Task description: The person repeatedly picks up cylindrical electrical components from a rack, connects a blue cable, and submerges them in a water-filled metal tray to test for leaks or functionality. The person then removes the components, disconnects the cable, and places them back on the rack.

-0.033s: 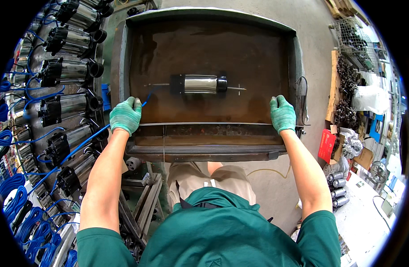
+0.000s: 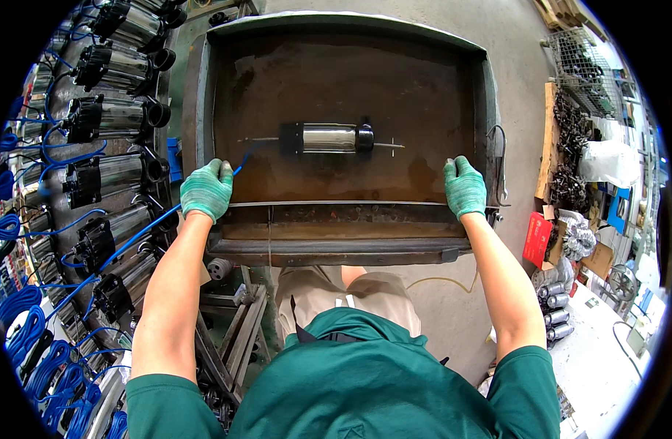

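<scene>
A submersible pump point(image 2: 329, 138) with a shiny steel body and black ends lies level in the dark water of a metal tank point(image 2: 198, 110), thin metal rods sticking out at both its ends. My left hand point(image 2: 207, 190), in a green knitted glove, is closed at the tank's near left side; a blue cable point(image 2: 142, 233) passes by it toward the pump. At the near right side, my right hand point(image 2: 465, 187), gloved alike, is closed too. Whatever the fingers grip is hidden. Between the hands runs a thin straight metal edge point(image 2: 336, 203). Both hands are apart from the pump.
Several similar pumps point(image 2: 105, 117) stand in rows on the left, with coiled blue cables point(image 2: 28, 329) below them. On the right are a wire basket point(image 2: 581, 66), dark metal parts point(image 2: 566, 154), a red box point(image 2: 536, 240) and a white table point(image 2: 592, 351).
</scene>
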Available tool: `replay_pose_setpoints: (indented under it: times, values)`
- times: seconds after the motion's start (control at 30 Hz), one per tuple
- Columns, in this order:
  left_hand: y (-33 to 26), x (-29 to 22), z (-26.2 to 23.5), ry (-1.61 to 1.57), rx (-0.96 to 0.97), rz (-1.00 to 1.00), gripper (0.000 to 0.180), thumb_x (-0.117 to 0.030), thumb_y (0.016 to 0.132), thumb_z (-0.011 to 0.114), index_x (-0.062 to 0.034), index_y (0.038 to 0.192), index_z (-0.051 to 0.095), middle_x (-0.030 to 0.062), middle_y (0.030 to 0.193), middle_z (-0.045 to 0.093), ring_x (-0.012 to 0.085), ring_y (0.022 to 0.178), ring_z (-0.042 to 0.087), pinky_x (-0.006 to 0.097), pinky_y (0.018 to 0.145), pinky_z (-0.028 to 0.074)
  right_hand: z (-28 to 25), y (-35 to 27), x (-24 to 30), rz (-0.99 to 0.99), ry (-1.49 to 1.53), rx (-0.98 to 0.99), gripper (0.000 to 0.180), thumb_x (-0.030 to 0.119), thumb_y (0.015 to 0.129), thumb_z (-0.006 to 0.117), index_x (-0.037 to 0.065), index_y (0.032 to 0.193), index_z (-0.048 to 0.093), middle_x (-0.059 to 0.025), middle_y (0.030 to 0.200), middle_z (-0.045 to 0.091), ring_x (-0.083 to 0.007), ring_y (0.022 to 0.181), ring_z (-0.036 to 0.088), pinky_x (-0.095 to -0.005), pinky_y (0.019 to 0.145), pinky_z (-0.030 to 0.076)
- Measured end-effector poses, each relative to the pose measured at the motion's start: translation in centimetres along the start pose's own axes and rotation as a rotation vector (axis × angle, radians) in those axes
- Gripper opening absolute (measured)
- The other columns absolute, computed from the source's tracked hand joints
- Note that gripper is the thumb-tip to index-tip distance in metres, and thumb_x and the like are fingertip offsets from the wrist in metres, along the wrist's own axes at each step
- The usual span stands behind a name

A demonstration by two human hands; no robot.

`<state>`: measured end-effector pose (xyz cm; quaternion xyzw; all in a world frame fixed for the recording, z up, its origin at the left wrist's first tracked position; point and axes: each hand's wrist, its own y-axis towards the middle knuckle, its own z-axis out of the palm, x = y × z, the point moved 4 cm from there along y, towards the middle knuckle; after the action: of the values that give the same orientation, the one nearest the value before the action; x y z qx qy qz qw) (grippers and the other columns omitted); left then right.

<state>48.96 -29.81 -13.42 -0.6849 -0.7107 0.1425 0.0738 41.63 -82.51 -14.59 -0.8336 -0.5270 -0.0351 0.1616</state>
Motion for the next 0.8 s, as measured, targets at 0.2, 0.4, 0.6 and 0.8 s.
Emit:
replay_pose_setpoints:
  times: [0.2, 0.4, 0.6, 0.8]
  values:
    - [0.04, 0.22, 0.17, -0.003, -0.003, -0.004, 0.039, -0.043, 0.108, 0.051, -0.0112, 0.102, 0.072, 0.0214, 0.094, 0.075, 0.0456, 0.093, 0.071, 0.056, 0.083, 0.056, 0.06, 0.14, -0.03, 0.006, -0.005, 0.029, 0.036, 0.043, 0.107, 0.053, 0.009, 0.102, 0.064, -0.0251, 0.096, 0.072, -0.05, 0.095, 0.068, -0.0607, 0.081, 0.053]
    - [0.04, 0.06, 0.2, -0.016, -0.008, 0.0, 0.038, -0.043, 0.108, 0.051, -0.0121, 0.102, 0.072, 0.0216, 0.093, 0.075, 0.0461, 0.092, 0.071, 0.057, 0.082, 0.056, 0.0, 0.1, -0.01, 0.013, -0.004, 0.03, 0.036, 0.044, 0.107, 0.053, 0.009, 0.102, 0.065, -0.0251, 0.096, 0.073, -0.0499, 0.095, 0.068, -0.0609, 0.081, 0.053]
    - [0.05, 0.24, 0.3, -0.019, -0.015, 0.004, 0.036, -0.042, 0.107, 0.052, -0.0125, 0.103, 0.073, 0.0218, 0.092, 0.074, 0.0464, 0.092, 0.071, 0.057, 0.082, 0.056, 0.1, 0.26, -0.11, 0.015, -0.028, 0.04, 0.037, 0.044, 0.107, 0.053, 0.01, 0.104, 0.066, -0.0253, 0.098, 0.073, -0.0495, 0.096, 0.069, -0.0607, 0.082, 0.054]
    - [0.13, 0.21, 0.35, -0.003, -0.007, 0.006, 0.036, -0.042, 0.107, 0.052, -0.0123, 0.102, 0.072, 0.0223, 0.091, 0.074, 0.0465, 0.091, 0.071, 0.057, 0.082, 0.056, 0.27, 0.32, -0.33, 0.032, -0.02, 0.051, 0.037, 0.044, 0.107, 0.053, 0.01, 0.105, 0.066, -0.0256, 0.098, 0.073, -0.0499, 0.096, 0.069, -0.0606, 0.083, 0.054]
